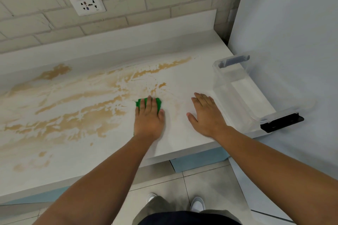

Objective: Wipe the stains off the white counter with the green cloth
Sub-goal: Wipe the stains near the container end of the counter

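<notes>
L hand [149, 117] flat on green cloth [141, 102], brown stains [76, 115], R hand [205, 113] on counter [182, 78]

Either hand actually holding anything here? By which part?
Nothing is gripped. The left hand presses flat on the green cloth, covering most of it; the right hand rests open on the white counter.

One green cloth [158, 102], one clear bin [225, 91], one wall socket [87, 3], one left hand [149, 120], one right hand [207, 115].
</notes>
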A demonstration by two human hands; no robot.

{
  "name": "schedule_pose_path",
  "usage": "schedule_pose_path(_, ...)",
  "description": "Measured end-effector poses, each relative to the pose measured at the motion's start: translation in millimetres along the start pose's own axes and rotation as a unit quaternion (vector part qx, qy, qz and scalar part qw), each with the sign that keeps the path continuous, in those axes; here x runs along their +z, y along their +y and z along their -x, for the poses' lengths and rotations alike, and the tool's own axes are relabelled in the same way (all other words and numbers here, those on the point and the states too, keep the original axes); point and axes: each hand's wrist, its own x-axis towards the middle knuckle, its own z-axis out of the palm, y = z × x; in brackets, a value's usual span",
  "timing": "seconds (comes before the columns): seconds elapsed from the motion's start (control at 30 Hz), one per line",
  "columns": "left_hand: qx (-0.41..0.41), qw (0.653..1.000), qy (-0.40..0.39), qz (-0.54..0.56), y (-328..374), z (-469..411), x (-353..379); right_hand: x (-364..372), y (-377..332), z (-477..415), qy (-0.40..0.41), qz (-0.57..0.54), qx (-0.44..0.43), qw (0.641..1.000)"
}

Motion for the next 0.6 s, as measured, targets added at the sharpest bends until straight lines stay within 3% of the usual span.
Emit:
schedule_pose_path(0.17, 0.106, 0.994, -0.016, 0.005, 14, 30, 4, 7, 6, -1, -0.021, 0.03, 0.014, 0.999)
schedule_pose_path(0.27, 0.123, 0.992, -0.021, -0.031, -6, 35, -3, 9, 8, -1, -0.033, 0.047, 0.012, 0.998)
schedule_pose_path(0.4, 0.075, 0.992, 0.001, -0.098, -11, 27, -5, 12, 8, -1, -0.039, 0.059, 0.016, 0.997)
schedule_pose_path(0.6, -0.005, 0.998, 0.032, 0.054, 17, 19, 12, 12, 9, -1, -0.046, 0.057, 0.018, 0.997)
